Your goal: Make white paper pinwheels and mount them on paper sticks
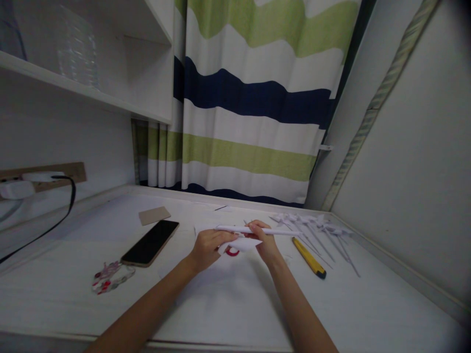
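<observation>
My left hand (211, 247) is closed on a folded piece of white paper (243, 243) with a pointed end toward the right. My right hand (265, 240) pinches a slim white paper roll (283, 232), which lies nearly level across both hands. The roll's left end passes just above the fingers of my left hand. Both papers are held over the white table, close together; whether they are joined I cannot tell. Under the folded paper shows a curved red object (231, 252), mostly hidden.
To the right lie a yellow utility knife (309, 257) and several white paper shapes on thin sticks (312, 225). On the left are a black phone (150, 242), a beaded strap (110, 277) and a beige card (154, 215). A black cable (71, 196) hangs from the power strip (79, 171).
</observation>
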`<state>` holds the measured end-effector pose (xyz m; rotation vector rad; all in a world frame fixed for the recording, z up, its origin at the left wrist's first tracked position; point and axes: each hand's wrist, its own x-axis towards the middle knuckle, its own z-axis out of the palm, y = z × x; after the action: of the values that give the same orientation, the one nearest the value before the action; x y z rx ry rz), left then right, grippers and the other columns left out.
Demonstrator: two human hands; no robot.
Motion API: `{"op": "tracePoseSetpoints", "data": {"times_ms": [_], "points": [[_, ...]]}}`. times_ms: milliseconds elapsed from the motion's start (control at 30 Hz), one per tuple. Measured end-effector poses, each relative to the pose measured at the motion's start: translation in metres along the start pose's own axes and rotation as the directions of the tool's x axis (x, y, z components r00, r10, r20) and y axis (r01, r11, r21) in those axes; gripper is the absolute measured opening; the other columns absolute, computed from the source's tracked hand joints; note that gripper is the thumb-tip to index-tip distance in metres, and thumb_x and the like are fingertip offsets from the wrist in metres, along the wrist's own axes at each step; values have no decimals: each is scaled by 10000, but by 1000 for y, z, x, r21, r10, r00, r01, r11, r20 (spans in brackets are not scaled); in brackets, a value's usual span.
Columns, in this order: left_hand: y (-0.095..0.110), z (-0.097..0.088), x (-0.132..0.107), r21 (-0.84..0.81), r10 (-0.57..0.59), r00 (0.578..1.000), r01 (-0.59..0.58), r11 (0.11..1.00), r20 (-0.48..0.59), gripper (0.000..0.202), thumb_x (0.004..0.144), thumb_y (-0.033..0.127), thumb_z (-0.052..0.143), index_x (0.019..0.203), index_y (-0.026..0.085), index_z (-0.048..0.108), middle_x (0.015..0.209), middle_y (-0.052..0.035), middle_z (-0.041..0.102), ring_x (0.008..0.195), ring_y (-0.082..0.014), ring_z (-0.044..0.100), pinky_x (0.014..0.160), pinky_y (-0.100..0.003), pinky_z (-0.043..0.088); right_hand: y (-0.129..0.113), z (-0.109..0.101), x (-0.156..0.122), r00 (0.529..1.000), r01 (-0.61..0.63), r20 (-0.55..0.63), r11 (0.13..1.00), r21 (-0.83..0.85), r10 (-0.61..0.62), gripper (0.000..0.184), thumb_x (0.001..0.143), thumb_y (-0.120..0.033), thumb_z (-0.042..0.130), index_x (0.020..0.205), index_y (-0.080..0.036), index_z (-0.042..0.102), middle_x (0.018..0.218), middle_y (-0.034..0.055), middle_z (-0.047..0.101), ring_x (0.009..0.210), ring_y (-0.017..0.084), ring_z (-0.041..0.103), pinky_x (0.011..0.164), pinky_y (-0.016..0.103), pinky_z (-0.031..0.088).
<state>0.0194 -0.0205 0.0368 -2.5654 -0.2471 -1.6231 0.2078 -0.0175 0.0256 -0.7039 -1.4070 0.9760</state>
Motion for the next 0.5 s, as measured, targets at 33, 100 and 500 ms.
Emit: {"op": "tracePoseSetpoints", "data": {"times_ms": [33, 100, 500], "points": [[0, 0, 0, -1, -8, 1000, 8, 1000, 0, 221, 738, 147, 542, 949, 173, 603, 860, -54, 679, 807, -157, 626, 725, -248, 491, 0, 1, 0, 1000, 1, -13, 1000, 7, -1, 176, 833, -269, 462, 862, -119, 549, 781, 7, 577, 624, 98, 554, 567, 259, 470], [0, 1, 0, -5, -22, 1000, 22, 1000, 1, 198, 751, 165, 530, 932, 172, 609, 838, -59, 682, 785, -159, 631, 718, -252, 494, 1, 3, 0, 999, 3, -40, 1000, 17, -2, 176, 833, -269, 462, 861, -120, 549, 782, 8, 576, 622, 96, 552, 563, 256, 469], [0, 5, -2, -43, -59, 997, 61, 997, 43, 213, 743, 152, 545, 947, 173, 602, 851, -64, 676, 774, -159, 623, 700, -262, 491, -2, 4, 0, 997, 4, -81, 1000, 30, -2, 180, 833, -273, 461, 843, -118, 552, 761, 3, 576, 600, 90, 547, 546, 246, 466]]}}
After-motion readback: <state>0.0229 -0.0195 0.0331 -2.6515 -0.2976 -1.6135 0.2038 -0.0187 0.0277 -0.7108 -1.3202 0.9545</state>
